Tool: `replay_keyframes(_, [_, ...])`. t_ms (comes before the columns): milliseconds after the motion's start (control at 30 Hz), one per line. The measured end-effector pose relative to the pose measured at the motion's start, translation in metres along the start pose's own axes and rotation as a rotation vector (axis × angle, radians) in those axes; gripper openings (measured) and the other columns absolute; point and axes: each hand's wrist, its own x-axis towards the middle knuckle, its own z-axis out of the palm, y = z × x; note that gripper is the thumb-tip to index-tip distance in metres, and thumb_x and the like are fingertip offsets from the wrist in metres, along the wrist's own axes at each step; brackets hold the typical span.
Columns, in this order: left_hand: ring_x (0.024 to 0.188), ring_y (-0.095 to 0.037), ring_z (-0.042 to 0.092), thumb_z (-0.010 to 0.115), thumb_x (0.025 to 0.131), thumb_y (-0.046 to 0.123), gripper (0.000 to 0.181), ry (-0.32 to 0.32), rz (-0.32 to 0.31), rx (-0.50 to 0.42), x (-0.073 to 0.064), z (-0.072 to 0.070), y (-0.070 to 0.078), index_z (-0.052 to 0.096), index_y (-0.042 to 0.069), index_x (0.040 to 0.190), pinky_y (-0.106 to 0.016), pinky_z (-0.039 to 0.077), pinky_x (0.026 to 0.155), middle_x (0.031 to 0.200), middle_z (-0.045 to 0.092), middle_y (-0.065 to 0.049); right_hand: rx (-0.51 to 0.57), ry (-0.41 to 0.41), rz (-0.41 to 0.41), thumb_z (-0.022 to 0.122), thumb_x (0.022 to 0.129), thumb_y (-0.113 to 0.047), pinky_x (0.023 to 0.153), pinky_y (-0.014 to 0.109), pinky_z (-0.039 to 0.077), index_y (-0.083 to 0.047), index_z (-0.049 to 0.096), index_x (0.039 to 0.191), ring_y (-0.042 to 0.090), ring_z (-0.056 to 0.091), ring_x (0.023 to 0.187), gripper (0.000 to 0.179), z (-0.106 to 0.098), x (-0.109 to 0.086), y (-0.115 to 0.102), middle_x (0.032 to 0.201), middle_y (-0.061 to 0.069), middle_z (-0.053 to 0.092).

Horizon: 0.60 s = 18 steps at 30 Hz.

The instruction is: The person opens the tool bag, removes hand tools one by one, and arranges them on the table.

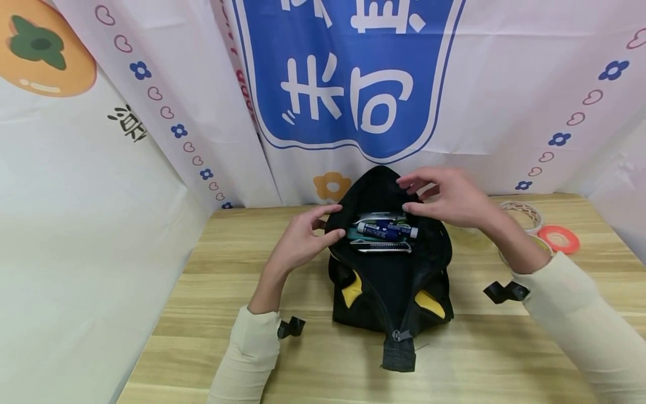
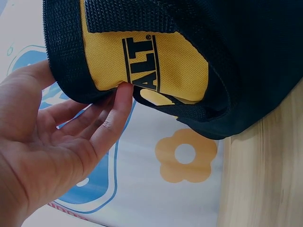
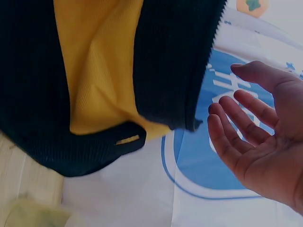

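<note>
A black and yellow tool bag stands on the wooden table with its zipped mouth spread wide. Inside lie a blue tube with white ends, a box-cutter knife and other small items partly covered by them. My left hand pinches the left rim of the bag, its fingertips against the yellow lettered side in the left wrist view. Over the bag's right rim hovers my right hand, fingers loosely bent and holding nothing. The right wrist view shows it apart from the zipper edge.
Right of the bag lie a red tape roll and a white tape roll, with another roll partly behind my right forearm. A printed cloth hangs along the table's back edge. The bag's zipper end sticks out toward me.
</note>
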Motion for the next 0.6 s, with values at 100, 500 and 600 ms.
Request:
replay_keyframes(100, [0.124,-0.034,0.073,0.076,0.101,0.021,0.052,0.0,0.0,-0.004,0.0,-0.001,0.0,0.062,0.014,0.151,-0.04,0.06,0.092,0.156,0.06,-0.012,0.006,-0.032,-0.009,0.08,0.095,-0.008,0.098,0.053,0.061,-0.004,0.072,0.134,0.032,0.072,0.114,0.04,0.007,0.006,-0.004,0.132,0.017,0.074])
replay_keyframes(500, [0.123,-0.035,0.073,0.076,0.1,0.021,0.052,-0.002,0.006,-0.003,-0.001,-0.001,0.002,0.063,0.013,0.15,-0.039,0.061,0.091,0.156,0.06,-0.013,0.011,-0.203,0.061,0.079,0.097,-0.009,0.104,0.05,0.059,-0.005,0.067,0.14,0.036,0.072,0.123,0.045,0.037,0.029,-0.003,0.141,0.019,0.07])
replay_keyframes(600, [0.124,-0.035,0.073,0.076,0.101,0.021,0.053,-0.004,0.005,-0.007,-0.001,-0.001,0.002,0.062,0.013,0.151,-0.04,0.061,0.092,0.156,0.06,-0.013,0.014,-0.23,0.079,0.078,0.098,-0.01,0.105,0.05,0.059,-0.005,0.066,0.142,0.036,0.071,0.126,0.046,0.042,0.034,-0.002,0.143,0.02,0.068])
